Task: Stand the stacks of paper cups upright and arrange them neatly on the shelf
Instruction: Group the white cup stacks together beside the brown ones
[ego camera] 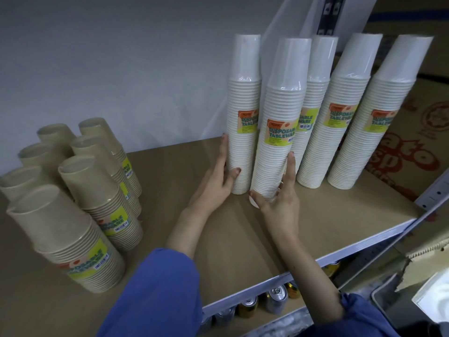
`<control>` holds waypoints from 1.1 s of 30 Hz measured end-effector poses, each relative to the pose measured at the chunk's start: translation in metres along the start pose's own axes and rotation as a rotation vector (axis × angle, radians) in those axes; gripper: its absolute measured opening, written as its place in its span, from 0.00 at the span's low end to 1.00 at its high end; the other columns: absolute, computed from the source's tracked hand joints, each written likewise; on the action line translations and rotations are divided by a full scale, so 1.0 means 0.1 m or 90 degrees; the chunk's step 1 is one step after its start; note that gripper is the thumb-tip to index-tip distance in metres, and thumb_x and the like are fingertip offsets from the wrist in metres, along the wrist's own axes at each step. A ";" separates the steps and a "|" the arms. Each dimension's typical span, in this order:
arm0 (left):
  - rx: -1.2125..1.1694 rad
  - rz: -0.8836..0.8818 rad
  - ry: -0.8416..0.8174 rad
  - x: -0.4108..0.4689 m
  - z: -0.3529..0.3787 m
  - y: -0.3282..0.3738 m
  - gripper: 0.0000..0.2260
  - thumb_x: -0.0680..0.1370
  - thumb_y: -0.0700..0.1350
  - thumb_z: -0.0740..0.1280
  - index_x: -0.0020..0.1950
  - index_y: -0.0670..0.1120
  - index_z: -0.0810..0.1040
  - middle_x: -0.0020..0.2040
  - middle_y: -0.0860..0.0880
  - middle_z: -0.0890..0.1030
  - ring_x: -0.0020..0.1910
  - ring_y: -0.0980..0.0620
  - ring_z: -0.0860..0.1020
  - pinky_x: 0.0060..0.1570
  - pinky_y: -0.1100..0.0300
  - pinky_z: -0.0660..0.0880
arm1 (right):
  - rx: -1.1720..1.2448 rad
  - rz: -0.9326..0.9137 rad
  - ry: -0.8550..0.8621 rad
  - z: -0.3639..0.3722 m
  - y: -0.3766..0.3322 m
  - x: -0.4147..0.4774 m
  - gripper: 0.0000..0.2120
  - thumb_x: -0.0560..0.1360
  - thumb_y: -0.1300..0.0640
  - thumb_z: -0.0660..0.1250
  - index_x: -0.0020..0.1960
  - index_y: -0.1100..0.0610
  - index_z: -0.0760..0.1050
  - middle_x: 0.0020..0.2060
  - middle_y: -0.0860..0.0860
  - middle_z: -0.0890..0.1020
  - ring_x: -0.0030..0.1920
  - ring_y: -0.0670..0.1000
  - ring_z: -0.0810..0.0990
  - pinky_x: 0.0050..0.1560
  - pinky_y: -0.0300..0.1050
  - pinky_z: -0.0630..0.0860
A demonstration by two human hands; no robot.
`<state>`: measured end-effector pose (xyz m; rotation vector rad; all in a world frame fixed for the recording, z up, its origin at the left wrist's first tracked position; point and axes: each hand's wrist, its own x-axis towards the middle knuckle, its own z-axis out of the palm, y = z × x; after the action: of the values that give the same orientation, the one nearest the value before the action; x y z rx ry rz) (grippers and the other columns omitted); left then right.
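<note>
- Kraft-brown cup stacks [97, 210]: a cluster of short film-wrapped sleeves stands upright at the left end of the shelf board [170, 239], close together, each with a yellow-green label.
- Open board: a bare strip lies between the brown cluster and the white group, which is probably the easiest room for shifting a stack sideways.
- Left hand [218, 181]: the fingers lie straight up the left side of the rear white cup stack [243, 142] and the thumb rests on its front near the base. This hand steadies the stack and does not clasp it.
- Right hand [279, 198]: it grips the base of the front white cup stack [279, 142], thumb on the left, fingers on the right, one finger pointing up the wall. The stack tilts slightly and its bottom appears partly off the board.
- Handling, judged: the white sleeves are tall, light and narrow-footed, so they should tip easily. The clear film looks slippery and the paper walls would dent under a hard squeeze. A low hold at the base, with a flat hand higher up, seems safest.
- Three more white cup stacks [340, 117]: they stand in a row to the right, close together.
- Cardboard cartons [425, 147]: these close off the right end, leaving little room there.
- Metal front edge [340, 255]: the front stack stands well back from it. Drink cans [274, 300] sit on the level below.
</note>
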<state>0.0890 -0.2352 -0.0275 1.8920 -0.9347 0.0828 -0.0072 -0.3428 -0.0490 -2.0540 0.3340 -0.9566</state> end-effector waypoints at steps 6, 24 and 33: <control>0.071 -0.062 0.116 -0.02 0.25 0.17 0.35 0.76 0.50 0.63 0.72 0.55 0.40 0.74 0.44 0.57 0.70 0.47 0.62 0.63 0.57 0.63 | 0.005 0.012 -0.011 -0.02 -0.02 -0.01 0.44 0.67 0.51 0.68 0.68 0.35 0.40 0.69 0.55 0.69 0.63 0.57 0.74 0.53 0.42 0.69; 0.132 -0.049 0.258 -0.31 -0.28 -0.03 0.34 0.74 0.46 0.62 0.70 0.60 0.43 0.72 0.43 0.64 0.67 0.44 0.67 0.61 0.61 0.64 | 0.059 -0.005 -0.102 0.26 -0.23 0.11 0.49 0.67 0.65 0.71 0.62 0.28 0.41 0.69 0.49 0.68 0.67 0.53 0.69 0.63 0.46 0.69; 0.005 -0.074 0.205 -0.34 -0.47 -0.25 0.32 0.78 0.39 0.59 0.63 0.65 0.40 0.73 0.58 0.49 0.73 0.56 0.53 0.66 0.75 0.50 | 0.084 -0.006 -0.166 0.74 -0.36 0.25 0.47 0.68 0.67 0.70 0.65 0.36 0.41 0.71 0.50 0.65 0.67 0.52 0.69 0.58 0.35 0.64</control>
<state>0.0962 -0.1729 -0.0361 1.8656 -0.6052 0.3124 0.0604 -0.2906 -0.0357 -2.0297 0.1193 -0.6857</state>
